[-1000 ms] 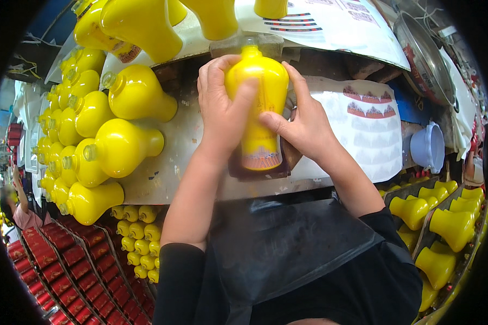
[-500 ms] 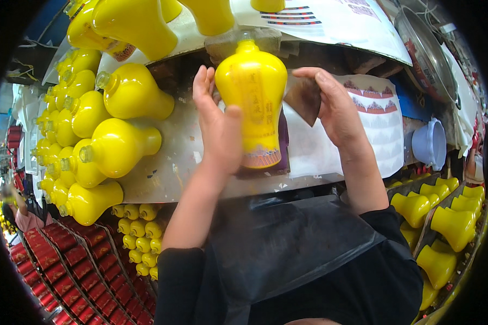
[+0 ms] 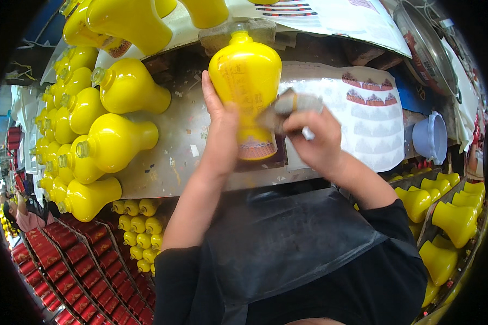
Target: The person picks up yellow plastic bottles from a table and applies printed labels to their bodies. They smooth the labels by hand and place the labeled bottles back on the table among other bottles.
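Observation:
A glossy yellow glass bottle (image 3: 245,67) with a clear neck lies on the bench, its neck end against a worn block (image 3: 214,41). It carries faint lettering and a patterned band around its base. My left hand (image 3: 220,132) is closed on the bottle's left side, thumb on the front, some fingers hidden behind. In my right hand (image 3: 315,140) is a flat triangular scraper (image 3: 295,103) with a greyish wrapped end. Motion blurs it, and its dark tip lies over the bottle's lower right side; whether it touches cannot be made out.
Yellow bottles (image 3: 122,142) crowd the left of the bench, with more at the far edge. A sheet of patterned decals (image 3: 374,122) lies right, near a pale blue bucket (image 3: 429,140). Racks of yellow bottles (image 3: 454,219) stand lower right; red boxes (image 3: 81,260) are stacked lower left.
My right hand has swung left and turned, bringing the scraper from beside the bottle over its lower right side. The bottle has turned slightly, and its lettering now sits further left.

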`<control>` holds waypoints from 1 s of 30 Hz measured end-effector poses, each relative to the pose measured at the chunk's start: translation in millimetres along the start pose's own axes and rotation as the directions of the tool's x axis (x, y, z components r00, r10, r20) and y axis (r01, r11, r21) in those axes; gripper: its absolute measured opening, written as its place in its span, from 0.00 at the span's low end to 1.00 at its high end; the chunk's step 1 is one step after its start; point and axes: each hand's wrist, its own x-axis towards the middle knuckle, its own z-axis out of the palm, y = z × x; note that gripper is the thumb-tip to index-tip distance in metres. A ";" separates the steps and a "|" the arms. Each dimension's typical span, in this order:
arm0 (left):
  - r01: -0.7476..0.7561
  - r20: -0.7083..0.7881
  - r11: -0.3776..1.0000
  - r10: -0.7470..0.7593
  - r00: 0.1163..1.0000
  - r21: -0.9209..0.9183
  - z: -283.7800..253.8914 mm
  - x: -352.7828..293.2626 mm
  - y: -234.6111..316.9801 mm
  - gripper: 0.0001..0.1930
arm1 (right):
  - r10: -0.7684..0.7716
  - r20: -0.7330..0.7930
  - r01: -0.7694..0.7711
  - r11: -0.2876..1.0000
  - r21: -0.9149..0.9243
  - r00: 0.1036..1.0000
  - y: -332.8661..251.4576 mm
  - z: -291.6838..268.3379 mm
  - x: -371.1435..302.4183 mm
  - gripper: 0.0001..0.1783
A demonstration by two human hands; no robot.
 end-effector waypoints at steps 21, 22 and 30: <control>-0.132 -0.102 0.944 0.170 0.980 0.302 -20.8 -14.3 -16.1 0.37 | -0.261 0.084 0.274 0.933 -0.235 0.962 -27.9 0.1 1.6 0.25; -0.130 -0.095 0.960 0.157 0.983 0.246 -21.7 -15.2 -15.1 0.36 | -0.265 0.099 0.282 0.924 -0.258 0.959 -30.6 0.0 3.4 0.25; -0.019 -0.091 0.979 0.001 0.996 -0.205 -27.4 -17.5 -5.4 0.24 | -0.280 0.424 0.446 0.818 -0.364 0.861 -62.5 22.7 22.4 0.25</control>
